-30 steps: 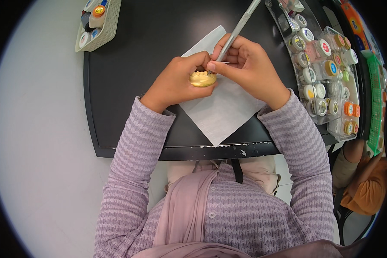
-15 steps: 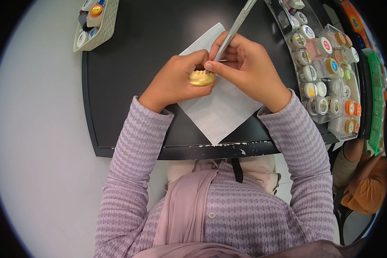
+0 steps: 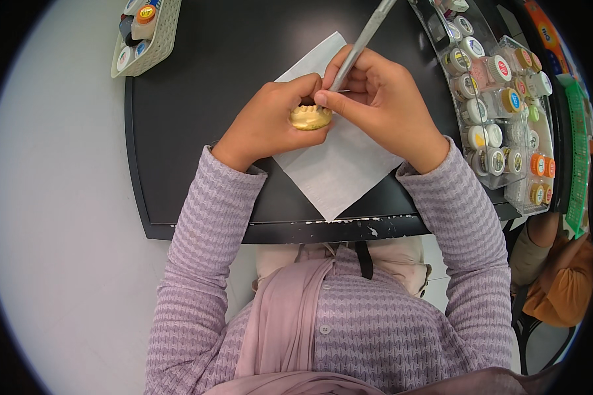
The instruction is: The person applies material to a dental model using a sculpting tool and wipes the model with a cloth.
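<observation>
A yellowish dental cast (image 3: pixel 309 118) with a row of teeth along its top is gripped by my left hand (image 3: pixel 270 120), thumb above and fingers beneath. My right hand (image 3: pixel 383 105) pinches a slim metal handpiece (image 3: pixel 362 45), which slants up and away to the right. The handpiece's lower end meets the teeth between my two hands, and its tip is hidden by my fingers. Below both hands, a white paper sheet (image 3: pixel 339 174) lies at an angle on the black table (image 3: pixel 197 85).
Clear organizers on the right hold several small lidded jars (image 3: pixel 487 138). A pale basket (image 3: pixel 157 58) of bottles stands at the far left. Beyond the organizers is a green basket (image 3: pixel 576 158). Another person in an orange top (image 3: pixel 557 293) sits at the lower right.
Almost nothing differs. The cast and my fingers have shifted very slightly, and both hands keep their holds.
</observation>
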Tool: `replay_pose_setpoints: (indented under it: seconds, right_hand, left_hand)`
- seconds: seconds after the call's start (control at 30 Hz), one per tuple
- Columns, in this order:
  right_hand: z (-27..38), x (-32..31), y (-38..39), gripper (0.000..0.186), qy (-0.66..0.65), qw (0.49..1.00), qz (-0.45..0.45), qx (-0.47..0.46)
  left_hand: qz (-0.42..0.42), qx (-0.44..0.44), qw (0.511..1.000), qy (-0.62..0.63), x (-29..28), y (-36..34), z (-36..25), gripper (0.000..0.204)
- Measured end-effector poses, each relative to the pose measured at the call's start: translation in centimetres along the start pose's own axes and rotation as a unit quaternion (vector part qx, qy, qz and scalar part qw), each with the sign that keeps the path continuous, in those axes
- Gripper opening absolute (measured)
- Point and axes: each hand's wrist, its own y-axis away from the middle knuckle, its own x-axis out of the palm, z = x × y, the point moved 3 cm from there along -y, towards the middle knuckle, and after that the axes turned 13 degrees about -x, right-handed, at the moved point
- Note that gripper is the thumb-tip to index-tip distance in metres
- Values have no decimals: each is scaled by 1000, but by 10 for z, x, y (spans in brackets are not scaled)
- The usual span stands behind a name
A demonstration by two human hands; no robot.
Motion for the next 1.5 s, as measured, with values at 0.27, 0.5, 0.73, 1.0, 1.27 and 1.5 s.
replay_pose_setpoints:
  seconds: [0.27,0.5,0.73,1.0,1.27,1.5]
  right_hand:
    - [9,2,1,16,69,997,11,-32]
    - [14,4,2,16,138,988,24,-70]
    - [18,4,1,17,174,979,30,-102]
    - [18,6,2,16,236,962,51,-124]
    - [17,6,3,16,247,960,44,-125]
    - [18,6,2,16,218,967,32,-130]
  left_hand:
    - [4,10,1000,2,0,0,-3,24]
    - [9,9,1000,1,0,1,-5,25]
    - [16,3,1000,-27,0,0,-8,27]
    - [22,0,999,-46,-2,1,-8,32]
    - [24,-11,999,-46,-2,0,-8,34]
    - [26,-6,998,-51,-1,0,-5,34]
